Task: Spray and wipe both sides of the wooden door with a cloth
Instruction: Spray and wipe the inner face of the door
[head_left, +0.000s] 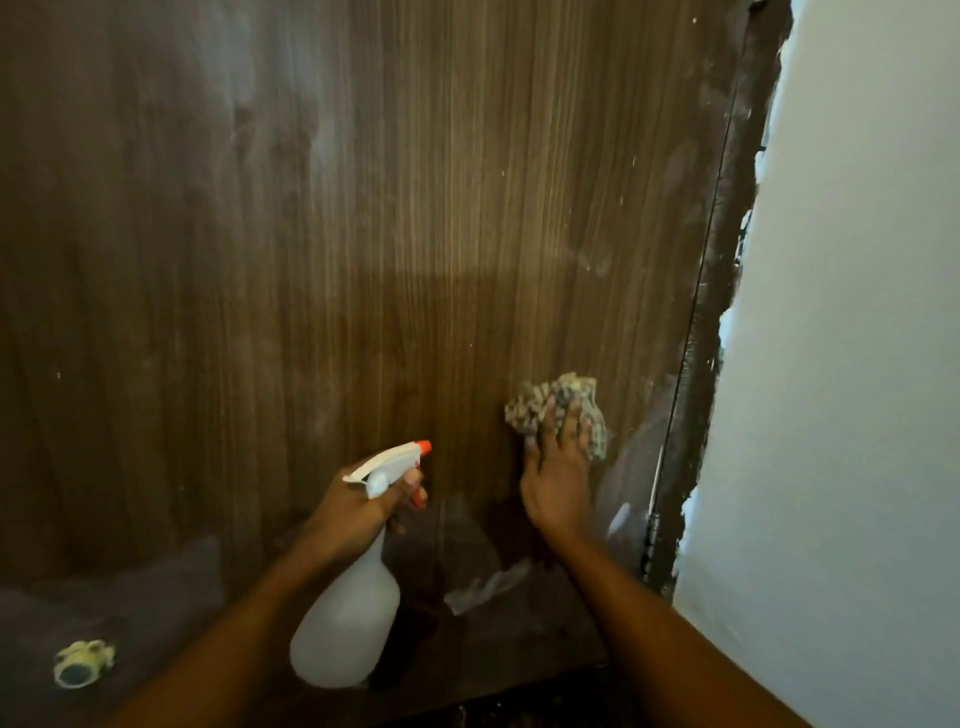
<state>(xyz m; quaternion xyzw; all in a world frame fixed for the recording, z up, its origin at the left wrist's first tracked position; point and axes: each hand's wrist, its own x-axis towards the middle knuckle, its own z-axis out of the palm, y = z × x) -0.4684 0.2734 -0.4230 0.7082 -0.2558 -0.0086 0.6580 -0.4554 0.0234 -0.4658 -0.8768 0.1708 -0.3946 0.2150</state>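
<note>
The dark wooden door (363, 234) fills most of the view, with pale dusty smears near its top and right side. My right hand (558, 467) presses a crumpled patterned cloth (540, 402) flat against the door's lower right part, fingers spread over it. My left hand (358, 506) grips the neck of a white spray bottle (348, 618) with an orange nozzle (423, 448), which points at the door, just left of the cloth.
The dark door frame (711, 322) with rough plaster edges runs along the door's right side, next to a white wall (841, 364). A small pale roll-like object (83, 662) lies on the dark floor at the lower left. A crumpled clear wrapper (488, 584) lies near the door's foot.
</note>
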